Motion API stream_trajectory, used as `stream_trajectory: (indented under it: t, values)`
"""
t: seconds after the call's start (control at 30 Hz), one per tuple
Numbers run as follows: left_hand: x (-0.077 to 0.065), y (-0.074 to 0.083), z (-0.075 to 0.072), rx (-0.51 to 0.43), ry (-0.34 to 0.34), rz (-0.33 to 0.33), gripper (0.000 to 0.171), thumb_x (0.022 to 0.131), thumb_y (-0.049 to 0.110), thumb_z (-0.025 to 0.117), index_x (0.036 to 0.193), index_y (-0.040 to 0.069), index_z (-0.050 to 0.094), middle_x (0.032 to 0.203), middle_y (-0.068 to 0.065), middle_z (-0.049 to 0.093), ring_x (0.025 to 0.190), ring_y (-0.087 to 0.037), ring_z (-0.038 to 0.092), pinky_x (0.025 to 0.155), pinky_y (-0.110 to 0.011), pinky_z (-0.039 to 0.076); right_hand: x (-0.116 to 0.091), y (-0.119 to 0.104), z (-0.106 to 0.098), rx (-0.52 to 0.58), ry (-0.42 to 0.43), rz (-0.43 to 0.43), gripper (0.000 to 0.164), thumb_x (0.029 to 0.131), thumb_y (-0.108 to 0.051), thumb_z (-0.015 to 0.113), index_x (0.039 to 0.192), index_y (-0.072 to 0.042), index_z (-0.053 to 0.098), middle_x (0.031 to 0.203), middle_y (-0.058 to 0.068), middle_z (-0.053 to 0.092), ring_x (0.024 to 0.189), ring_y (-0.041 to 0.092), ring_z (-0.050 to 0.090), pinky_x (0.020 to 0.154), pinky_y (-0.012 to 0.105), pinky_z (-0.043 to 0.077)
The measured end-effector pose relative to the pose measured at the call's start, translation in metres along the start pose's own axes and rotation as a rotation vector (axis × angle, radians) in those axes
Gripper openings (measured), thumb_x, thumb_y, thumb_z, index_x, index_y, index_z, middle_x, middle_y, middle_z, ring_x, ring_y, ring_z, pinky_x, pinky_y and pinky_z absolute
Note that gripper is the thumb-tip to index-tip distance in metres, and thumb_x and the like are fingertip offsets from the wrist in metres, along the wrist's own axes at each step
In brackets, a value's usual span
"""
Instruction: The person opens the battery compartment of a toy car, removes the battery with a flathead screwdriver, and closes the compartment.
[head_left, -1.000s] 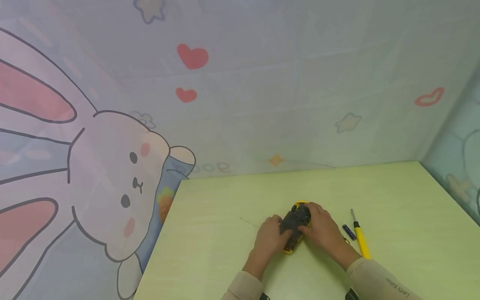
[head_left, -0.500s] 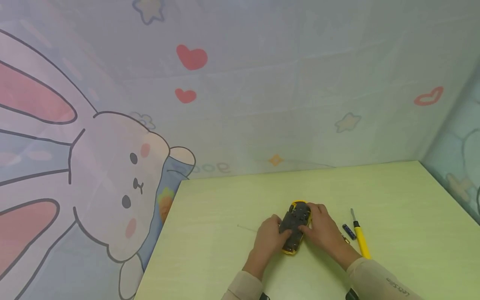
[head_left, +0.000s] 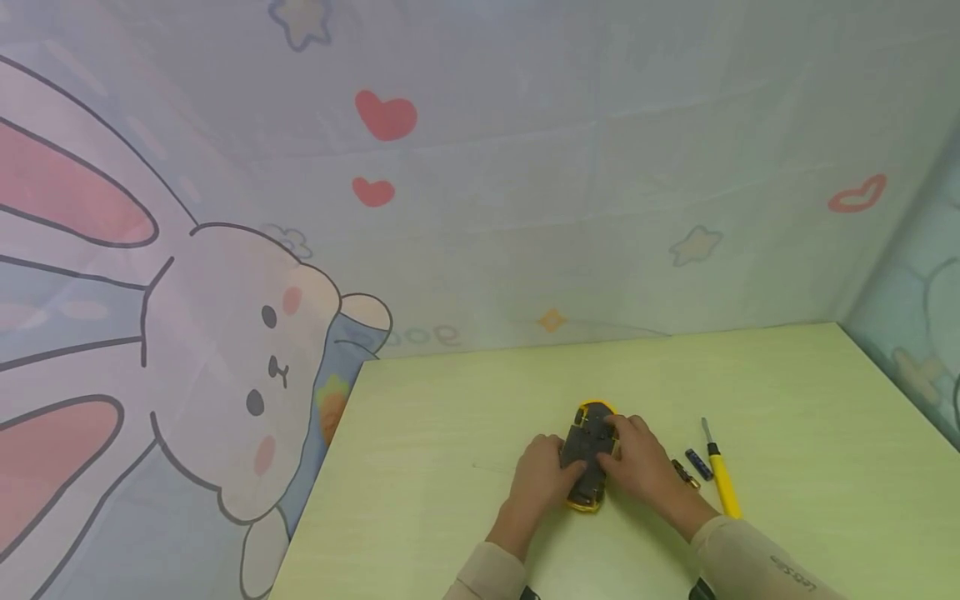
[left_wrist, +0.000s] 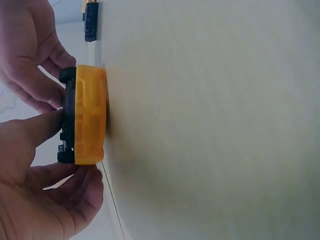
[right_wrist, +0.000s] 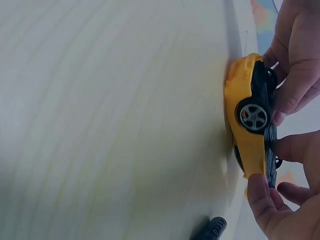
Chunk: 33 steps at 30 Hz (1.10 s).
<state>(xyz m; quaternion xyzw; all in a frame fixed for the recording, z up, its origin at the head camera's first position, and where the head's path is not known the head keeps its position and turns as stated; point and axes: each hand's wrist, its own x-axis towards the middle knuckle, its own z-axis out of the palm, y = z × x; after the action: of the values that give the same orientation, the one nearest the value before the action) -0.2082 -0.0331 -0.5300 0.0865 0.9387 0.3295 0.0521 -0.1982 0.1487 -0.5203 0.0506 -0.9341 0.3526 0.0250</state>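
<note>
A yellow toy car (head_left: 588, 450) lies upside down on the table, its black underside facing up. My left hand (head_left: 538, 473) grips its left side toward the near end, thumb over the underside. From the other side my right hand (head_left: 641, 460) holds it, thumb on the underside and fingers bent over the far right edge. In the left wrist view the car's yellow end (left_wrist: 91, 115) shows between both hands. A silver-spoked wheel (right_wrist: 253, 117) faces the right wrist camera.
Right of my right hand lie a dark blue battery (head_left: 698, 464) and a black-and-gold battery (head_left: 686, 475). Beside them is a screwdriver (head_left: 723, 483) with a yellow handle. A patterned cloth (head_left: 525, 208) hangs behind the table (head_left: 405, 517).
The car has turned slightly counterclockwise in both hands. My right fingers have shifted onto its underside near the far end. More of the black-and-gold battery shows now.
</note>
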Motion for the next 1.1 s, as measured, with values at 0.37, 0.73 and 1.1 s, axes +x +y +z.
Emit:
stream_trajectory:
  t: [0.37, 0.73, 1.1]
  values:
    - [0.0000, -0.0033, -0.0026, -0.054, 0.023, 0.029, 0.036, 0.088, 0.039, 0.078, 0.097, 0.007, 0.063, 0.083, 0.002, 0.057, 0.072, -0.010, 0.049, 0.060, -0.026, 0.042, -0.0022, -0.0036, 0.0040, -0.003, 0.011, -0.020, 0.057, 0.095, -0.035, 0.073, 0.136, 0.000, 0.057, 0.117, 0.018, 0.058, 0.076, 0.016, 0.052, 0.064, 0.033, 0.045]
    - [0.0011, -0.0057, -0.0023, -0.182, -0.016, 0.012, 0.043, 0.087, 0.046, 0.079, 0.097, 0.012, 0.056, 0.080, 0.001, 0.062, 0.067, -0.009, 0.055, 0.055, -0.025, 0.044, -0.0024, -0.0078, 0.0042, -0.005, -0.006, -0.010, 0.065, 0.094, -0.054, 0.068, 0.132, -0.001, 0.062, 0.122, 0.021, 0.063, 0.099, 0.028, 0.061, 0.085, 0.049, 0.052]
    - [-0.0003, -0.0087, -0.0054, -0.359, -0.128, 0.055, 0.036, 0.088, 0.042, 0.076, 0.105, 0.016, 0.058, 0.117, -0.012, 0.071, 0.093, -0.014, 0.071, 0.067, -0.029, 0.055, -0.0004, -0.0097, 0.0040, -0.005, -0.021, 0.019, 0.072, 0.094, -0.063, 0.063, 0.132, -0.002, 0.063, 0.130, 0.025, 0.061, 0.117, 0.042, 0.061, 0.095, 0.058, 0.051]
